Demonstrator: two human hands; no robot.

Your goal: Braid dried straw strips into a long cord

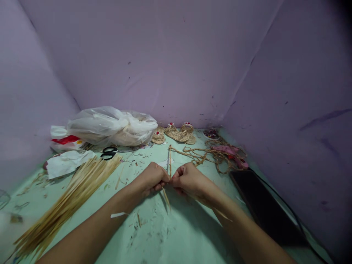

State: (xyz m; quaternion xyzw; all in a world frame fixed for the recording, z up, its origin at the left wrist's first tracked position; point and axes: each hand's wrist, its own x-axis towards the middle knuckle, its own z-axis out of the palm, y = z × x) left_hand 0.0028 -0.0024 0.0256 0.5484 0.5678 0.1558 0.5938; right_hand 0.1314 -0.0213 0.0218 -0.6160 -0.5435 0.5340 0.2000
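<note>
My left hand (152, 178) and my right hand (187, 179) meet at the middle of the pale green table (178, 234), both pinched on a thin straw strip (169, 161). The strip stands up between my fingers, and its lower end sticks out below my left hand toward me. A braided straw cord (192, 156) trails from near my right hand toward the back right.
A bundle of long straw strips (71, 194) lies at left, with black scissors (109, 153) behind it. Plastic bags (110, 126) sit at the back left, small woven straw pieces (178, 134) at the back, a pink tool (229, 151) and a dark phone (264, 205) at right. Purple cloth walls surround the table.
</note>
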